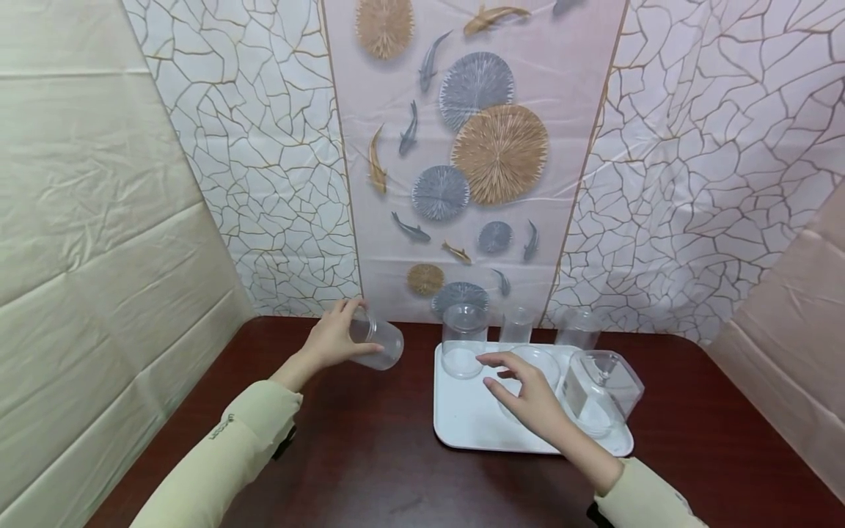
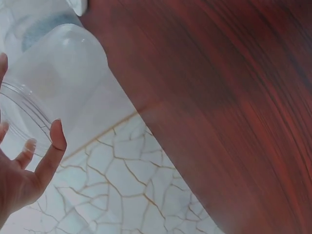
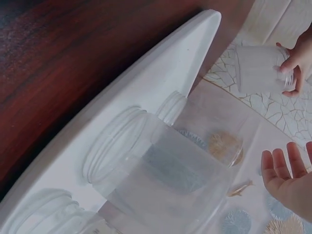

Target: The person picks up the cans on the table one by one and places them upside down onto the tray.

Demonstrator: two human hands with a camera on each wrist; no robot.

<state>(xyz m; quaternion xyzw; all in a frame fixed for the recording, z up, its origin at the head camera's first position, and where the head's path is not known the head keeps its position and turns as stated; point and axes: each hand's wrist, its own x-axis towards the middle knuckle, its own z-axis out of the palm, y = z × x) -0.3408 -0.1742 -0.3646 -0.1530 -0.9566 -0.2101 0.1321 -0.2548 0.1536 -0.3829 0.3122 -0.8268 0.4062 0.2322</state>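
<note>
My left hand grips a clear plastic jar near its threaded mouth, thumb on one side and fingers on the other. The jar is tilted above the table, its closed base toward the right. In the left wrist view the jar looks see-through, and fingers curve around its rim. My right hand hovers over the white tray with loosely bent fingers, holding nothing. Several clear jars stand on that tray, among them a tall round jar at its left and a square-sided jar at its right.
A smaller clear jar and another round one are at the tray's back edge. In the right wrist view, a large jar rests mouth down. Dark red-brown table surrounds the tray; a patterned cloth hangs behind.
</note>
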